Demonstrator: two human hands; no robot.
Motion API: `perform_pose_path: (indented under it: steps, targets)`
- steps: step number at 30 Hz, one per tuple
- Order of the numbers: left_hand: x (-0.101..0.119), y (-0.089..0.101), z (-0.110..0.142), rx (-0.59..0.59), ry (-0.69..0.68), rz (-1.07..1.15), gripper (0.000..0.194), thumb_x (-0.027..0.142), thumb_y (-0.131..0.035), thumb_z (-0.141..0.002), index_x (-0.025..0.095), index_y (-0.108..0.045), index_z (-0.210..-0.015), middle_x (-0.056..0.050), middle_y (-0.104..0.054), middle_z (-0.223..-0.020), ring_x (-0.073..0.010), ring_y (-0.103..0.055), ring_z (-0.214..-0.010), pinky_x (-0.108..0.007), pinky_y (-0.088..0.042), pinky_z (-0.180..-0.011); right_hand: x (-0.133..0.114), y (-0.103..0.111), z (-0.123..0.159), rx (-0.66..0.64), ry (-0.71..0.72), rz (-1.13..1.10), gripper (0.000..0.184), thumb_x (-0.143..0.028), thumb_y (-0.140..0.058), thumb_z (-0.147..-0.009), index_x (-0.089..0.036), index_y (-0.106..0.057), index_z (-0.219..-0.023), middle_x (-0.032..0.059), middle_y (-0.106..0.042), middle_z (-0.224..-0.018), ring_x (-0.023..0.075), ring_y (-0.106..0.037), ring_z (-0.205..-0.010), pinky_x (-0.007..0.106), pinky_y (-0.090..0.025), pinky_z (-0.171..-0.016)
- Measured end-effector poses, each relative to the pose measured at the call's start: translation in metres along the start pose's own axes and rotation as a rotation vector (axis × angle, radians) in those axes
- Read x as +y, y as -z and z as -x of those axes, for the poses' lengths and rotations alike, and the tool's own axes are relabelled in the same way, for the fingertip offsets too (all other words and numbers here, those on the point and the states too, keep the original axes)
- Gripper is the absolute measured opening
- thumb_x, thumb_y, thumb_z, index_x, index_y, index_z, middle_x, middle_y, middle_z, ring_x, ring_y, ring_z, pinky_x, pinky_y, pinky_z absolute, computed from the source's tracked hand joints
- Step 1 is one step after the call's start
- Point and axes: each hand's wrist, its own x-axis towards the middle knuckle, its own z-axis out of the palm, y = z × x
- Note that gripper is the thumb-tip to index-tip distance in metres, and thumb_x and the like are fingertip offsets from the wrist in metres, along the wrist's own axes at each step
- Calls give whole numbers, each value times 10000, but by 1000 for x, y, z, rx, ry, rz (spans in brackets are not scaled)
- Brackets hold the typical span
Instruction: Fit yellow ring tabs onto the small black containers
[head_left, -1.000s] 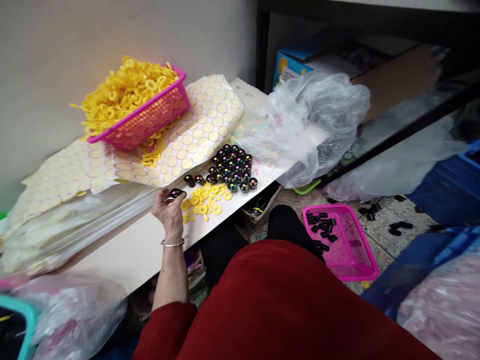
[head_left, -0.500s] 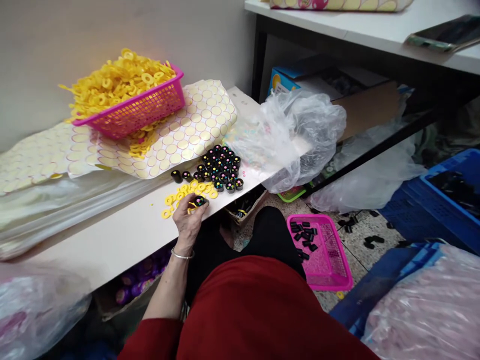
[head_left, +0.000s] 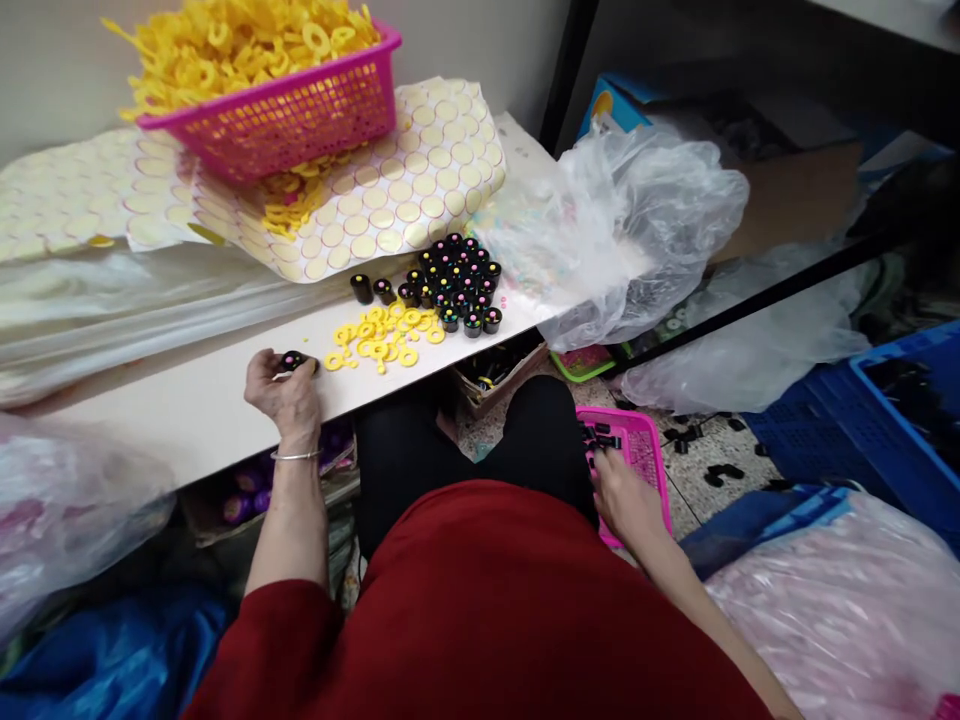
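Note:
My left hand [head_left: 283, 395] is closed around a small black cylinder [head_left: 292, 360] with coloured dots in its top, low over the white bench near its front edge. Yellow rings with short tabs [head_left: 382, 333] lie loose to the right of that hand. Behind them a cluster of similar black cylinders [head_left: 459, 280] stands upright, with pink, yellow and blue dots on top. My right hand [head_left: 622, 495] reaches down into a pink basket [head_left: 651, 450] beside my right leg. Its fingertips are at the black pieces [head_left: 600, 436] there; whether they grip one is hidden.
A pink basket heaped with yellow rings [head_left: 300, 105] sits on sticker sheets [head_left: 420, 170] at the back. Crumpled clear plastic [head_left: 645, 220] covers the bench's right end. Below are a cardboard box [head_left: 499, 385], a blue crate [head_left: 817, 385] and black pieces on the floor [head_left: 724, 474].
My left hand has moved left, away from the yellow rings, still holding the black cylinder. My right hand has come into view in the pink basket. The view has shifted downward.

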Motion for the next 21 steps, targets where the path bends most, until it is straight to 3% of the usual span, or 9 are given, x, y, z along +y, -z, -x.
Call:
perform_pose_path:
  steps: [4, 8, 11, 15, 18, 21]
  targets:
    - [11, 4, 24, -40, -36, -14, 461, 164, -775, -551, 132, -595, -975, 10, -589, -832, -82, -529, -659, -216, -432, -559, -56, -1, -97, 392, 167, -468, 251, -328, -538, -867, -173, -534, -1064, 87, -569, -975, 184, -569, -785, 351, -508, -738]
    - [32, -10, 62, -235, -115, 24, 452, 234, -764, -576, 163, -612, -996, -2, -622, -876, -86, -563, -654, -230, -464, -586, -114, 0, -177, 525, 239, -556, 513, -354, -640, -774, -153, -443, -1203, 139, -519, -1126, 243, -544, -959, 411, -495, -822]
    - [41, -37, 87, -393, -240, 68, 383, 254, -731, -621, 160, -628, -978, -26, -642, -875, -127, -603, -726, -264, -493, -634, -132, -3, -198, 495, 221, -531, 669, -336, -699, -707, -131, -383, -1259, 163, -484, -1175, 284, -509, -1065, 450, -483, -873]
    - [48, -70, 107, -485, -357, 44, 362, 249, -718, -637, 166, -641, -981, -51, -659, -893, -178, -624, -824, -319, -515, -708, -130, -13, -202, 434, 226, -513, 729, -327, -697, -697, -122, -338, -1298, 169, -468, -1179, 295, -505, -1078, 462, -485, -874]
    - [51, -71, 109, -434, -347, 9, 354, 242, -710, -648, 171, -639, -988, -48, -658, -900, -174, -619, -824, -317, -513, -708, -123, -18, -208, 414, 255, -535, 701, -344, -667, -721, -129, -336, -1301, 167, -451, -1181, 292, -510, -1064, 459, -494, -846]
    - [51, -51, 100, -324, -298, -2, 370, 249, -714, -651, 169, -634, -1003, -36, -650, -894, -153, -605, -795, -291, -499, -681, -121, -19, -216, 401, 284, -574, 617, -352, -635, -743, -145, -374, -1263, 142, -457, -1146, 277, -512, -1038, 457, -496, -832]
